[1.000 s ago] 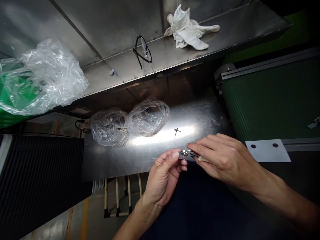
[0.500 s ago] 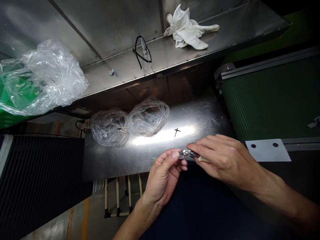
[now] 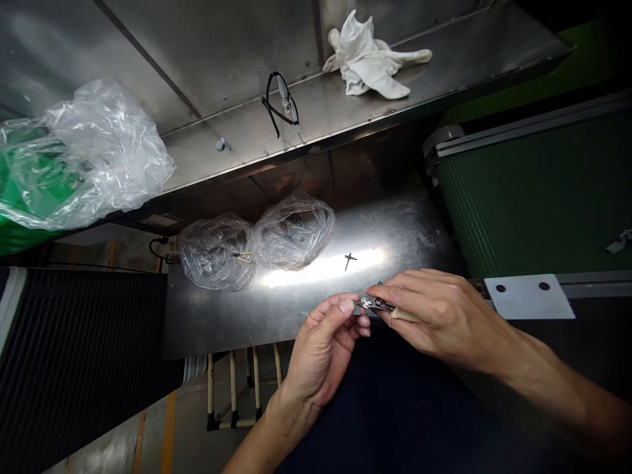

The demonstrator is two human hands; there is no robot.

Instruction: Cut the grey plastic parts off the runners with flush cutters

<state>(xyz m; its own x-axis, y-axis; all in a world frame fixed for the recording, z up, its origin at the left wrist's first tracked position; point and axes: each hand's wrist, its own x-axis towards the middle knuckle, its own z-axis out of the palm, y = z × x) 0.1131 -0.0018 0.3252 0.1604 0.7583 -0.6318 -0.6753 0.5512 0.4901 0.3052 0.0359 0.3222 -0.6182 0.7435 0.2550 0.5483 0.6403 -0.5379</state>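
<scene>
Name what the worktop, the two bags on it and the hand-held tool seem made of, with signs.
Worktop: bare metal, probably stainless steel; brushed, glaring reflection. Bags: thin clear plastic film; crinkled, see-through. Tool: shiny metal head, pale handle, perhaps plastic.

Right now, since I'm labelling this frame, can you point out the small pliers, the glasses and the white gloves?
small pliers (image 3: 374, 303): head view, on the metal head of the tool.
glasses (image 3: 290, 105): head view, on a lens.
white gloves (image 3: 370, 62): head view, on the middle of the bundle.
</scene>
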